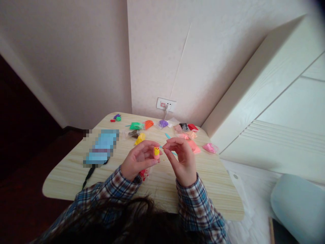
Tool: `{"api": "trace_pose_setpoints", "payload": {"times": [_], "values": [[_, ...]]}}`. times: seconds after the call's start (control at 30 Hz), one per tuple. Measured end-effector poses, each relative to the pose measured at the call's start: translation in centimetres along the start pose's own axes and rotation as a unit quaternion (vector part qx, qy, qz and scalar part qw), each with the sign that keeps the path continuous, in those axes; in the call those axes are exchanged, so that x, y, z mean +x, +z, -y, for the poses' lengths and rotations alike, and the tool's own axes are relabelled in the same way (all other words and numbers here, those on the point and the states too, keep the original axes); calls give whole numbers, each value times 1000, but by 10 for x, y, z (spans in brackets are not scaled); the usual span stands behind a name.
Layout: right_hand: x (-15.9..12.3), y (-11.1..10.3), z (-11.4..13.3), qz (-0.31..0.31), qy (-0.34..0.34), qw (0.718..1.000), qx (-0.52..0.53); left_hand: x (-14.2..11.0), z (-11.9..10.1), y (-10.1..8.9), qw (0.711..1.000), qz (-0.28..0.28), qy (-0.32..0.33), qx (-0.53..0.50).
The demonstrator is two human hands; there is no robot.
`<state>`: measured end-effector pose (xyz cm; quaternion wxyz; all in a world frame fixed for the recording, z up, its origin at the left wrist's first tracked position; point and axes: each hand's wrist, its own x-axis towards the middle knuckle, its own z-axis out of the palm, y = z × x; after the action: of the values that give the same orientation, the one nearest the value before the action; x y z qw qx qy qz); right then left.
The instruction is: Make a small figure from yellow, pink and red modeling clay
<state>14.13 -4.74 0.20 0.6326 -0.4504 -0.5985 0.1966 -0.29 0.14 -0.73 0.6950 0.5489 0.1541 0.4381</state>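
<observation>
My left hand (139, 158) is closed around a small rounded clay figure (156, 153), upright between thumb and fingers. It is pink at the bottom and yellow above, with tiny red bits near its top. Close beside it on the right, my right hand (181, 157) pinches a thin light-blue modelling tool (174, 154), whose tip points toward the figure. The fingers hide much of the tool. Another light-blue piece (167, 136) lies on the table behind the right hand. Below my left wrist is a clear bag of red clay (143, 174).
On the wooden table (203, 189) lie bags of green (136, 126), orange (148, 124), purple (164, 123), yellow (140, 138) and pink clay (210, 147). A blurred-out screen (103, 145) with a black cord stands left. A plugged-in socket (166, 104) is on the wall.
</observation>
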Motion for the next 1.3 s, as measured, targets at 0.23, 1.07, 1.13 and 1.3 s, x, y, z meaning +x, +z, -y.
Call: {"api": "trace_pose_setpoints", "payload": {"times": [0.23, 1.07, 1.13, 1.3], "values": [[-8, 4, 0, -49, -32, 998, -31, -1, 1, -1, 1000, -15, 16, 5], [-15, 0, -3, -57, -159, 962, -216, 1, 0, 0, 996, -11, 36, 85], [-15, -1, -5, -57, -165, 959, -223, 1, 0, 0, 995, -11, 34, 96], [-15, -2, -6, -43, -187, 954, -229, 1, -4, 2, 992, -12, 37, 117]]}}
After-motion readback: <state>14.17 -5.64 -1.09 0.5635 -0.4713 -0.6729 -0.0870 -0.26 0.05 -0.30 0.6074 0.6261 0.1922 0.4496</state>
